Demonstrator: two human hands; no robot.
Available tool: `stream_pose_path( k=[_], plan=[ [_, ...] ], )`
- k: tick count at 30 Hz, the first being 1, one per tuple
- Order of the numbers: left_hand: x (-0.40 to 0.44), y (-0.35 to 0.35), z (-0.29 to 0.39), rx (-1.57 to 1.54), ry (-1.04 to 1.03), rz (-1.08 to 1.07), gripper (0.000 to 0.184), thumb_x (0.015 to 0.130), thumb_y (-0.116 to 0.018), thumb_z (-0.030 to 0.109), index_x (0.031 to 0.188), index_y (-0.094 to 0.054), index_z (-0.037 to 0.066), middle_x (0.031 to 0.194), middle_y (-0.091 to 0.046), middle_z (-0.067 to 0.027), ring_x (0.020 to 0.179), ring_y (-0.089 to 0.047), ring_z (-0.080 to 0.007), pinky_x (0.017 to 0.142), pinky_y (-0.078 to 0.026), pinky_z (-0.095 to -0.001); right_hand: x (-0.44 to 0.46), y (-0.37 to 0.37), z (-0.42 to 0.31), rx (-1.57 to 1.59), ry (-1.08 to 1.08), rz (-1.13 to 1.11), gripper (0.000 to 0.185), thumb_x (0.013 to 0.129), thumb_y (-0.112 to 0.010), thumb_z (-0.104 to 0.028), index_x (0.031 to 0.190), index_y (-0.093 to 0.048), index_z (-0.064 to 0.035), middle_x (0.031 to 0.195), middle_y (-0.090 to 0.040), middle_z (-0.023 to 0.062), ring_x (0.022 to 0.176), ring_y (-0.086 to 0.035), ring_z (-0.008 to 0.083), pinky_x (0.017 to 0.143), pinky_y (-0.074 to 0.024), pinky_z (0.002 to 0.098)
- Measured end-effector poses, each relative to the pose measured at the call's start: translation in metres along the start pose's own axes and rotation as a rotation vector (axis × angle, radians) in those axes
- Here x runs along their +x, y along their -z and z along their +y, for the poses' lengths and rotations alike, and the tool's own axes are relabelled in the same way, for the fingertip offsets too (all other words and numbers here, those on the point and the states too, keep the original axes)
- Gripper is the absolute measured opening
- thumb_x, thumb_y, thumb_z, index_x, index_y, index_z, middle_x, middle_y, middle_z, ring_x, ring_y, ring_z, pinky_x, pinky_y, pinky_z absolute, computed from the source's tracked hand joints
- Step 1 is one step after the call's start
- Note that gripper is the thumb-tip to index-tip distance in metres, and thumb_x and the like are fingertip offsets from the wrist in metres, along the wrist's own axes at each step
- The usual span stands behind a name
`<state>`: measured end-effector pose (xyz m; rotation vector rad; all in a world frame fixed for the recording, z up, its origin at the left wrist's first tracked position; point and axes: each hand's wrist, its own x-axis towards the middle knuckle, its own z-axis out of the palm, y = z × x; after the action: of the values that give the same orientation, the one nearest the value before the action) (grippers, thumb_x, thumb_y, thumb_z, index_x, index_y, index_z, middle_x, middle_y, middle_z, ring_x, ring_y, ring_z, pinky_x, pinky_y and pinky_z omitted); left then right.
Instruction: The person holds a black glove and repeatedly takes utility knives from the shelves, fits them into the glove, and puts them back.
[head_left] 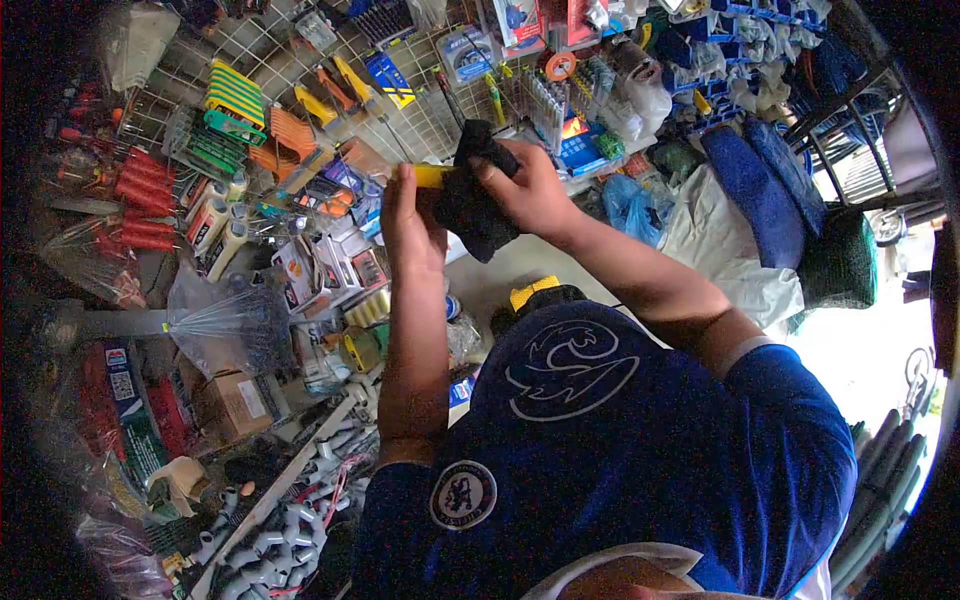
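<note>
My left hand (412, 225) is raised in front of me, its fingers closed on a yellow object (430, 177). Only a short yellow section shows, so I cannot tell its kind. A crumpled black cloth (478, 205) hangs from my right hand (532, 190), thumb and fingers pinching it. The cloth presses against the right end of the yellow object and hides that part. Both hands are close together, in front of a wire rack of hardware.
Behind my hands, a wire grid rack (285, 45) carries packaged tools. Red rollers (150, 180) hang at the left. Grey pipe fittings (290, 535) lie in a pile at lower left, near a cardboard box (240, 400). A white sack (720, 240) stands at the right.
</note>
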<state>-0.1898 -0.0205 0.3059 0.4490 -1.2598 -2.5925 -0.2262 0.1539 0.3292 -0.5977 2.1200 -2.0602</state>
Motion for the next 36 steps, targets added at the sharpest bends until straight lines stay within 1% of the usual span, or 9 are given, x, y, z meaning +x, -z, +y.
stream_pose_path(
  k=[4,8,15,18,19,26,31,35,36],
  plan=[
    [0.004,0.009,-0.038,-0.291,0.153,0.001,0.040,0.098,-0.050,0.041,0.112,-0.058,0.004,0.106,-0.065,-0.0095,0.095,-0.064,-0.0233,0.086,-0.052,-0.0392,-0.003,-0.012,-0.002,-0.597,0.294,0.105,0.024,0.078,-0.067,-0.017,0.099,-0.060,-0.0059,0.083,-0.064,0.0166,0.072,-0.063,0.0353,0.065,-0.0510,0.0397],
    [-0.003,0.025,-0.045,-0.336,0.172,0.027,0.029,0.097,-0.053,0.026,0.113,-0.060,0.004,0.109,-0.065,-0.0102,0.097,-0.064,-0.0235,0.089,-0.052,-0.0378,-0.002,-0.033,0.018,-0.766,0.547,-0.052,0.036,0.072,-0.069,-0.020,0.105,-0.061,-0.0092,0.083,-0.060,0.0127,0.077,-0.061,0.0359,0.067,-0.0501,0.0436],
    [0.004,0.152,-0.022,-0.234,0.009,0.384,0.015,0.091,-0.062,0.013,0.096,-0.064,-0.001,0.089,-0.067,-0.0102,0.086,-0.066,-0.0205,0.072,-0.055,-0.0299,-0.001,-0.055,0.071,-0.697,0.386,-0.413,0.038,0.078,-0.066,-0.018,0.116,-0.064,-0.0100,0.093,-0.065,0.0173,0.083,-0.064,0.0358,0.073,-0.0517,0.0432],
    [0.012,0.307,-0.061,0.716,-0.283,0.532,0.016,0.089,-0.063,0.012,0.094,-0.064,-0.003,0.085,-0.066,-0.0115,0.083,-0.067,-0.0224,0.068,-0.054,-0.0324,-0.008,-0.058,0.060,-0.581,0.015,-0.425,0.027,0.084,-0.063,-0.017,0.109,-0.065,-0.0076,0.094,-0.066,0.0188,0.089,-0.065,0.0346,0.077,-0.0511,0.0400],
    [0.005,0.344,-0.067,0.965,-0.330,0.666,0.018,0.089,-0.063,0.014,0.094,-0.064,-0.003,0.086,-0.066,-0.0124,0.083,-0.067,-0.0225,0.067,-0.054,-0.0330,-0.007,-0.052,0.088,-0.668,-0.149,-0.480,0.046,0.075,-0.073,-0.025,0.118,-0.062,-0.0104,0.105,-0.067,0.0170,0.095,-0.066,0.0330,0.083,-0.0515,0.0387],
    [-0.040,0.562,-0.125,1.450,0.076,0.767,0.034,0.085,-0.067,0.020,0.116,-0.058,0.006,0.107,-0.062,-0.0175,0.103,-0.059,-0.0362,0.084,-0.048,-0.0448,-0.073,-0.005,0.140,-0.936,-0.417,-0.399,0.028,0.089,-0.060,-0.029,0.104,-0.064,-0.0051,0.084,-0.066,0.0190,0.078,-0.066,0.0326,0.068,-0.0488,0.0396],
    [-0.044,0.613,-0.114,1.564,0.224,0.788,0.038,0.085,-0.068,0.021,0.119,-0.059,0.006,0.107,-0.061,-0.0213,0.100,-0.059,-0.0379,0.085,-0.047,-0.0470,-0.103,0.001,0.150,-1.180,-0.871,-0.330,0.031,0.090,-0.062,-0.032,0.099,-0.064,-0.0025,0.075,-0.064,0.0140,0.070,-0.061,0.0188,0.066,-0.0480,0.0364],
    [-0.038,0.620,-0.110,1.599,0.326,0.816,0.050,0.084,-0.068,0.024,0.130,-0.053,0.009,0.118,-0.059,-0.0203,0.108,-0.058,-0.0355,0.090,-0.047,-0.0463,-0.092,-0.027,0.122,-0.809,-1.075,-0.078,0.031,0.088,-0.064,-0.031,0.097,-0.065,-0.0019,0.075,-0.064,0.0112,0.070,-0.059,0.0155,0.066,-0.0479,0.0347],
    [-0.036,0.615,-0.107,1.592,0.281,0.833,0.053,0.084,-0.069,0.026,0.131,-0.051,0.009,0.118,-0.059,-0.0204,0.108,-0.058,-0.0361,0.089,-0.047,-0.0473,-0.103,0.000,0.142,-1.022,-0.787,-0.279,0.028,0.087,-0.064,-0.028,0.100,-0.065,-0.0028,0.079,-0.066,0.0108,0.073,-0.061,0.0166,0.068,-0.0486,0.0345]
  ],
)
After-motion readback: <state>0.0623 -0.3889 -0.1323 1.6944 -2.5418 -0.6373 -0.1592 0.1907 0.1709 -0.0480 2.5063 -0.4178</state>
